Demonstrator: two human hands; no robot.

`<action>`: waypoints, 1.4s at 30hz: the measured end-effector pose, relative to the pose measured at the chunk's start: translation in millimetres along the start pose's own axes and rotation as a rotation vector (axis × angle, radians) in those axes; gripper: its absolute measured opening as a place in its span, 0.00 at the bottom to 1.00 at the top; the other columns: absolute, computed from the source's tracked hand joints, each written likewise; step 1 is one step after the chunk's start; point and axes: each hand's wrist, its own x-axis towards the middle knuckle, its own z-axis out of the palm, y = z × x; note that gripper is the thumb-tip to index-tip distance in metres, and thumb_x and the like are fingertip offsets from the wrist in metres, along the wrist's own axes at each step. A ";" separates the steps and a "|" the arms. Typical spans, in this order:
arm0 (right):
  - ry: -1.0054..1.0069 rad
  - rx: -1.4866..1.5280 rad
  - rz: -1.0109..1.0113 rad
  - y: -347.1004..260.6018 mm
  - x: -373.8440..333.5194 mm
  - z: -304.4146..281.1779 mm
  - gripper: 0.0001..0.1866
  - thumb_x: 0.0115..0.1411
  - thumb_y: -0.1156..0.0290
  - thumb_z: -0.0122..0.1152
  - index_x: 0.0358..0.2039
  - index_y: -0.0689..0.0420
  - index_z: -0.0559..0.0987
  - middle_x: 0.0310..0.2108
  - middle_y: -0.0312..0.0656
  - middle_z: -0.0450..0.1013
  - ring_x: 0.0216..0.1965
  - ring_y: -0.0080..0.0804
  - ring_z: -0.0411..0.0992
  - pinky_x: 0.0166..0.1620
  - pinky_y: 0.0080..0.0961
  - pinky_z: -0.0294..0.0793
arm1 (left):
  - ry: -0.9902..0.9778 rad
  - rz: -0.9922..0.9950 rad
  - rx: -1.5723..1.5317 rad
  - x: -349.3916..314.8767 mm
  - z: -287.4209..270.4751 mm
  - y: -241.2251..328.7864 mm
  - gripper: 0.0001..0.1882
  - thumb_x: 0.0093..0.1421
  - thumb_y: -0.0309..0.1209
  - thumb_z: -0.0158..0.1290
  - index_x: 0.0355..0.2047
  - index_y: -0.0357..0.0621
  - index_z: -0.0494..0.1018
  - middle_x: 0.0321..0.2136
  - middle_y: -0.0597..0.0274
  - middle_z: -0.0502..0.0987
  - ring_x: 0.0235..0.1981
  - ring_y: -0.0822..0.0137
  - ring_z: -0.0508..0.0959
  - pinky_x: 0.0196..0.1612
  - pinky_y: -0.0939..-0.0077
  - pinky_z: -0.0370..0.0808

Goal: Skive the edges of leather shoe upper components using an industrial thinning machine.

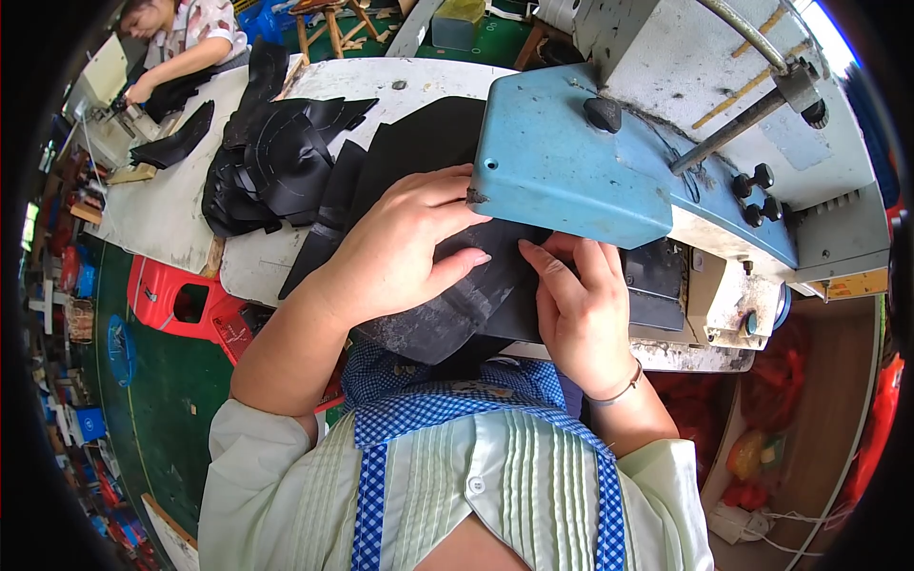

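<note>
A curved piece of black leather-like material [457, 305] lies on the white worktable [171, 205], right in front of the person, with its far end running under the blue metal head of a sewing machine [562, 176]. The left hand [395, 252] rests flat on top of the piece, fingers spread and stretched out, pressing it down, the fingertips reaching to the lower edge of the blue head. The right hand [576, 305] lies on the piece just beside it, fingers extended and pushing toward the machine, thumb tucked near the left hand's fingertips; neither hand closes around the material, both press on it. A thin bracelet [617, 392] circles the right wrist.

The machine's grey upper body [685, 57] rises behind the blue head, with black knobs [752, 181] on its side and a metal rod [733, 128] slanting across it. Just beyond the left hand, further black pieces lie flat, and a loose heap of black cut pieces [276, 162] sits on the worktable, well apart from the hands. Below the table edge on the left stands a red plastic stool [181, 300] on a green floor [162, 400]. At the far left end of the table another person [181, 38] in a patterned shirt bends over black material. The wearer's pale pleated shirt and blue checked apron [457, 419] fill the lower edge
</note>
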 end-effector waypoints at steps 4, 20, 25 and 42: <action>-0.004 0.003 0.005 -1.0 0.3 -1.0 0.22 0.45 0.87 0.60 0.42 0.60 0.84 0.37 0.45 0.74 0.41 0.45 0.73 0.45 0.37 0.75 | 0.005 -0.027 -0.024 -1.7 1.0 -0.5 0.15 0.52 0.26 0.65 0.40 0.34 0.79 0.49 0.47 0.78 0.57 0.47 0.75 0.59 0.57 0.74; -0.017 0.016 -0.002 1.3 -1.6 -0.6 0.20 0.45 0.85 0.62 0.41 0.62 0.83 0.38 0.46 0.72 0.43 0.48 0.71 0.48 0.41 0.74 | -0.102 -0.038 -0.162 -6.0 1.3 -10.7 0.09 0.56 0.29 0.63 0.39 0.45 0.81 0.49 0.58 0.79 0.60 0.55 0.73 0.67 0.44 0.61; -0.013 0.017 -0.008 -0.6 -1.7 -0.6 0.21 0.45 0.85 0.62 0.43 0.62 0.83 0.38 0.46 0.72 0.43 0.48 0.71 0.48 0.41 0.74 | -0.087 -0.033 -0.151 -8.9 7.4 -7.7 0.06 0.57 0.26 0.62 0.36 0.46 0.81 0.49 0.59 0.78 0.62 0.55 0.71 0.67 0.43 0.61; -0.023 -0.074 -0.097 -3.1 1.0 -1.9 0.20 0.47 0.83 0.63 0.44 0.68 0.82 0.37 0.47 0.71 0.40 0.46 0.71 0.45 0.39 0.76 | -0.034 0.044 0.036 -4.2 14.7 -7.4 0.13 0.56 0.37 0.66 0.39 0.46 0.80 0.50 0.52 0.75 0.65 0.40 0.66 0.63 0.32 0.63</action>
